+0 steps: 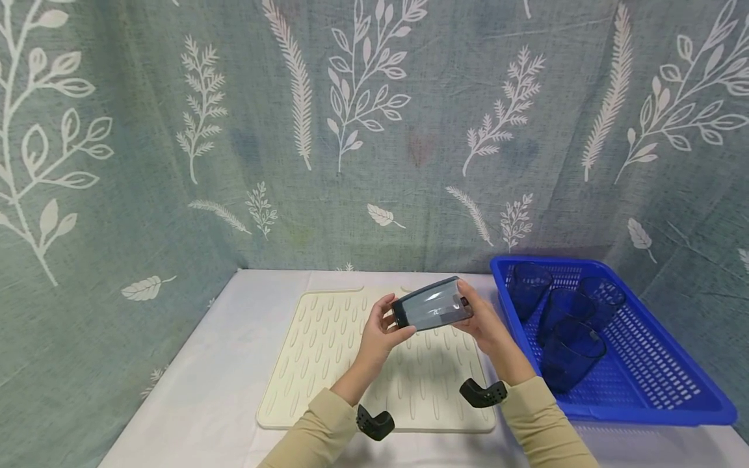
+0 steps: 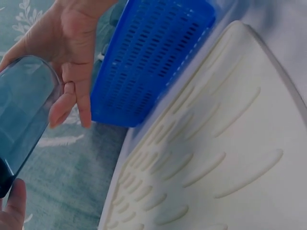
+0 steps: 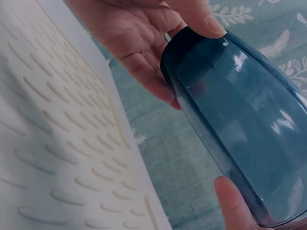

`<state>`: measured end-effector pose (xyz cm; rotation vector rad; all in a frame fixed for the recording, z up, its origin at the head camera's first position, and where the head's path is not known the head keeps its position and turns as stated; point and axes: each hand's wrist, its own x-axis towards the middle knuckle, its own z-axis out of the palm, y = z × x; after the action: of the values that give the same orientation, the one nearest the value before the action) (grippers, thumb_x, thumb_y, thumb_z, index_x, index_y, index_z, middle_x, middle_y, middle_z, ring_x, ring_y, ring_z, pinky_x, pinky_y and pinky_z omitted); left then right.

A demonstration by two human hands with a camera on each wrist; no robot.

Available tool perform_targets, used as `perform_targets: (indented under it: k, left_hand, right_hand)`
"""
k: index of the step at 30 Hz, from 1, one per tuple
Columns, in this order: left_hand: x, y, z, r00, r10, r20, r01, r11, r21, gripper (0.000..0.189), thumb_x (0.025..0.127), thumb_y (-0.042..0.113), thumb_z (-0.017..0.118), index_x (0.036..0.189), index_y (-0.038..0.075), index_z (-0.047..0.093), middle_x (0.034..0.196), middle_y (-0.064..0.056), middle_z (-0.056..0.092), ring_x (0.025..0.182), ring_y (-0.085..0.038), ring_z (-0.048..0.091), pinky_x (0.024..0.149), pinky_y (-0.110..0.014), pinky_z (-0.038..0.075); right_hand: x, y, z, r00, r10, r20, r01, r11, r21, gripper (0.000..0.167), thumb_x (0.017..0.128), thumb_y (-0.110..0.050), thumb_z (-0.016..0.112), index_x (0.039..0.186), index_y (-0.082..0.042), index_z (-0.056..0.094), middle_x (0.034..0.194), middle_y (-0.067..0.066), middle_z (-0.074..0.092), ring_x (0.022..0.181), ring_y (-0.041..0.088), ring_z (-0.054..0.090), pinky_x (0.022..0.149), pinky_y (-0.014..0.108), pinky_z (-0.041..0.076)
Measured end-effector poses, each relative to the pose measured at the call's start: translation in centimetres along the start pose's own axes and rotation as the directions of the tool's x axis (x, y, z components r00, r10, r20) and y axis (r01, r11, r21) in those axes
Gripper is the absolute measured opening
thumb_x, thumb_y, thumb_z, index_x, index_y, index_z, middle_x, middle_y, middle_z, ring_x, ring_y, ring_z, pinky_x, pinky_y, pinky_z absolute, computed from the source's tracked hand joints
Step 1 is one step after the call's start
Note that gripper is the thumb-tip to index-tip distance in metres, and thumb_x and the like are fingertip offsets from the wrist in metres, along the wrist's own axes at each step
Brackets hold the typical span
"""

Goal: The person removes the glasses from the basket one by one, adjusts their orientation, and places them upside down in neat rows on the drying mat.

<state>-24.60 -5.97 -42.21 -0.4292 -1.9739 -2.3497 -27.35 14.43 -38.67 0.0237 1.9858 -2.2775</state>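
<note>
A blue-grey see-through drinking glass (image 1: 432, 305) lies tilted on its side between both hands, above a cream ridged drying mat (image 1: 328, 364). At its dark, thick base my left hand (image 1: 379, 330) grips with thumb and fingers, as the right wrist view shows around the base of the glass (image 3: 240, 115). My right hand (image 1: 481, 318) holds the rim end, thumb on the near side of the wall. In the left wrist view the open mouth of the glass (image 2: 29, 96) faces the right hand's palm (image 2: 67, 52).
On the right stands a blue perforated plastic basket (image 1: 655, 344), with several similar glasses (image 1: 570, 357) upright in its left part. A white cloth (image 1: 216, 370) covers the table. Behind hangs a green-grey curtain (image 1: 374, 227) with white leaf prints. Black bands with small cameras sit on both wrists.
</note>
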Motion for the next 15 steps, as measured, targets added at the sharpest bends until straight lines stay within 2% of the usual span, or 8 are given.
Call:
perform_targets:
  k: [5, 10, 15]
  left_hand:
    - [0.07, -0.52, 0.11, 0.999, -0.034, 0.001, 0.034, 0.999, -0.034, 0.071, 0.079, 0.006, 0.069, 0.139, 0.007, 0.031, 0.129, -0.014, 0.041, 0.104, -0.014, 0.049, 0.084, -0.020, 0.046]
    - [0.04, -0.51, 0.18, 0.999, -0.048, 0.001, 0.048, 0.997, -0.058, 0.071, 0.076, 0.007, 0.072, 0.136, 0.006, 0.034, 0.126, -0.011, 0.044, 0.103, -0.011, 0.052, 0.082, -0.018, 0.048]
    - [0.21, -0.37, -0.06, 0.999, -0.023, -0.035, 0.020, 0.996, -0.092, 0.072, 0.073, 0.003, 0.074, 0.135, 0.006, 0.038, 0.125, -0.011, 0.046, 0.102, -0.011, 0.054, 0.082, -0.019, 0.049]
  right_hand:
    - [0.00, 0.17, 0.10, 1.000, -0.010, 0.013, 0.010, 1.000, 0.016, 0.064, 0.092, -0.040, 0.041, 0.128, 0.012, 0.037, 0.096, 0.010, 0.059, 0.078, 0.010, 0.061, 0.100, 0.053, 0.035]
    - [0.02, 0.24, 0.20, 0.999, -0.014, 0.043, 0.014, 1.000, 0.017, 0.062, 0.093, -0.038, 0.039, 0.133, 0.009, 0.034, 0.116, 0.022, 0.050, 0.089, 0.014, 0.058, 0.103, 0.051, 0.032]
    - [-0.03, -0.09, 0.22, 0.992, -0.010, 0.129, 0.006, 0.999, 0.032, 0.066, 0.094, -0.040, 0.038, 0.140, 0.005, 0.023, 0.136, 0.028, 0.030, 0.117, 0.029, 0.044, 0.107, 0.051, 0.025]
